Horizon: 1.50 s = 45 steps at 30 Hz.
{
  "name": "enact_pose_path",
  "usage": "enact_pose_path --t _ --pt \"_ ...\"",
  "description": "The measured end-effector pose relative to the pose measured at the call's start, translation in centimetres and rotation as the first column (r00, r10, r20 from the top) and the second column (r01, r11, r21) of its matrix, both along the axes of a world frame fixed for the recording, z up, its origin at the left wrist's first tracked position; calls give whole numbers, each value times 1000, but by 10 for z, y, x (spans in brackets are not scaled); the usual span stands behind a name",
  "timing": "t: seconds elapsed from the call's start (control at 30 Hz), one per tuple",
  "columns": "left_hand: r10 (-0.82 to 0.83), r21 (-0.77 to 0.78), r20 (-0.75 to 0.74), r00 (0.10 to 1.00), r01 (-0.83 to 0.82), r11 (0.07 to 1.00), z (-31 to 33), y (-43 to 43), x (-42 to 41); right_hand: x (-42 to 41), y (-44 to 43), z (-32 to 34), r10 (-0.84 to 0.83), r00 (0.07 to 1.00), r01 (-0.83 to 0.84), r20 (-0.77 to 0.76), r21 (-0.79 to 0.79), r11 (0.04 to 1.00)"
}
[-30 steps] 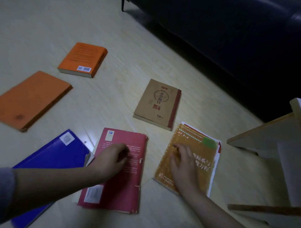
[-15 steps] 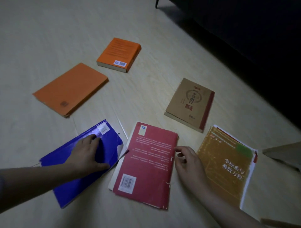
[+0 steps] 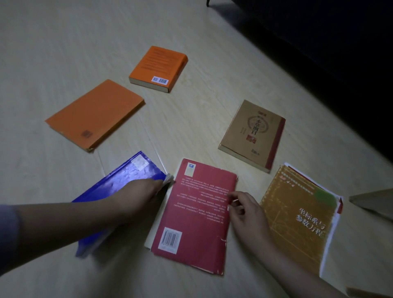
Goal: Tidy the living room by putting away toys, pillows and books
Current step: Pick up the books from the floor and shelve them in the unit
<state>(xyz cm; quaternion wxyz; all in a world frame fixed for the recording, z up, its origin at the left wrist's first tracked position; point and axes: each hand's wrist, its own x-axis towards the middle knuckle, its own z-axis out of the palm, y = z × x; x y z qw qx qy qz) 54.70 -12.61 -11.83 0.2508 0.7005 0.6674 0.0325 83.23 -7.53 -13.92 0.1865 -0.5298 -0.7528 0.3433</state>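
Pale wood-look floor (image 3: pixel 63 53) fills nearly the whole view, its plank seams running on a diagonal. Along the upper right sits a dark sofa (image 3: pixel 329 42), almost lost in shadow, with one thin dark leg (image 3: pixel 208 2) touching down at the top edge. At the right edge a light wooden board (image 3: pixel 376 204) pokes in, its pointed end just above the floor.

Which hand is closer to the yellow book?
The right hand. It rests at the red book's edge, beside the yellow book. The left hand is across on the blue book.
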Motion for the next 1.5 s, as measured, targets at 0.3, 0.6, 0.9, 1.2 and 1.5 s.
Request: enact_pose_path --t 0.3,0.6,0.9,1.2,1.5 --pt "-110 386 316 942 -22 922 64 51 48 3 22 21 -114 977 107 -181 -51 993" --pt "-303 262 325 896 222 939 93 84 86 30 62 74 52 968 -82 -244 -111 990" --pt "-372 563 220 902 194 803 105 80 131 78 42 61 -496 753 392 -433 -311 866" --pt "549 -546 648 528 -180 818 34 71 183 124 11 51 -928 77 337 -365 -866 368" --pt "696 -675 628 347 -203 710 -9 87 242 131 -29 39 -979 -122 328 -161 -938 113"
